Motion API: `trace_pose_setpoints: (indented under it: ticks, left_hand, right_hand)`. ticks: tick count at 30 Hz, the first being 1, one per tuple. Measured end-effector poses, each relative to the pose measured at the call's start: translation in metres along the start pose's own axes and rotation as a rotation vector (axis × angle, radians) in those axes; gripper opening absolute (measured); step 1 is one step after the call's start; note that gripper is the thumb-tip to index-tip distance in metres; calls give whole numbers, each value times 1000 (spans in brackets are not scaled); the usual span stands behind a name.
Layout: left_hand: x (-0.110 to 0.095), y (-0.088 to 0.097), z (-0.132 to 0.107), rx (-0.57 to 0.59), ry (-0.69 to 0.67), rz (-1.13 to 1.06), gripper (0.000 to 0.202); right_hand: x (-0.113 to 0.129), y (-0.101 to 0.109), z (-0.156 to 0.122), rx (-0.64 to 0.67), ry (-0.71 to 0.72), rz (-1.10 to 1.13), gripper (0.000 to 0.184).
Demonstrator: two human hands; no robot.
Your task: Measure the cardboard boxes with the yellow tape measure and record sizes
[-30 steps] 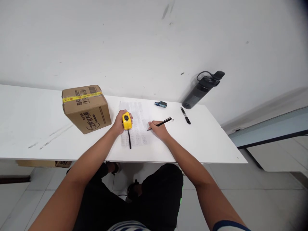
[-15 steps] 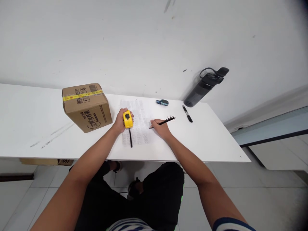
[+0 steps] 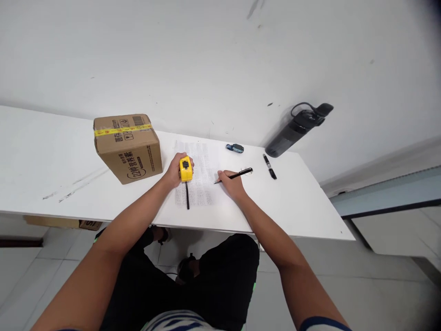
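Observation:
My left hand (image 3: 175, 171) is closed round a yellow tape measure (image 3: 186, 171), whose black strap (image 3: 187, 195) hangs toward me. Under it lies a sheet of printed paper (image 3: 203, 188) on the white table. A black pen (image 3: 241, 174) is gripped in my right hand (image 3: 233, 185), its tip at the right part of the sheet and its rear end pointing right. Whether the tip touches the paper I cannot tell. The print is too small to read.
A taped cardboard box (image 3: 138, 158) stands left of the paper. Behind and to the right are a small blue object that looks like a toy car (image 3: 234, 148), a black marker (image 3: 269, 167) and a dark water bottle (image 3: 292, 131) near the wall. The white table's (image 3: 292, 216) front edge is close to me.
The view has tilted slightly, so everything sits a little differently in the picture. Both hands keep their holds and stay at nearly the same places over the paper.

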State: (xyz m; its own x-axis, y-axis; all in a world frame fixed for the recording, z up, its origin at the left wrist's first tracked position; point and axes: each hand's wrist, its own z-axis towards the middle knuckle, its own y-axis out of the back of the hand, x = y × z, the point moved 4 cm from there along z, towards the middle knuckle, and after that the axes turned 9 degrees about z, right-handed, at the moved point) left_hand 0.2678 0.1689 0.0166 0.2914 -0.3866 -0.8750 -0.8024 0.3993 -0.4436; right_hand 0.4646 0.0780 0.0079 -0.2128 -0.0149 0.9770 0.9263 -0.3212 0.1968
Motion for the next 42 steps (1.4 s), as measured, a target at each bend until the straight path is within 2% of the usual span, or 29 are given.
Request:
trace_pose_setpoints:
  ticks: [4, 12, 22, 24, 29, 33, 36, 40, 42]
  left_hand:
    - [2, -1, -1, -3, 36, -16, 34]
    - [5, -2, -3, -14, -16, 81, 36]
    - [1, -3, -3, -17, 3, 51, 35]
    - [1, -3, -3, -13, 10, 40, 35]
    - [1, -3, -2, -4, 15, 40, 34]
    - [1, -3, -2, 4, 22, 39, 34]
    - [1, -3, -3, 2, 19, 42, 34]
    - [1, -2, -4, -18, 7, 47, 34]
    - [2, -2, -4, -37, 9, 55, 35]
  right_hand:
    - [1, 1, -2, -14, 2, -6, 36]
    - [-1, 3, -1, -104, 2, -21, 37]
    - [-4, 2, -2, -51, 45, -41, 43]
    - [-5, 1, -1, -27, 53, -22, 46]
    - [-9, 5, 1, -82, 59, 92, 59]
    - [-9, 6, -1, -54, 68, 92, 70]
    - [-3, 7, -4, -101, 128, 15, 62]
    - [6, 9, -5, -225, 341, -227, 41]
    - [3, 10, -3, -273, 355, -291, 42]
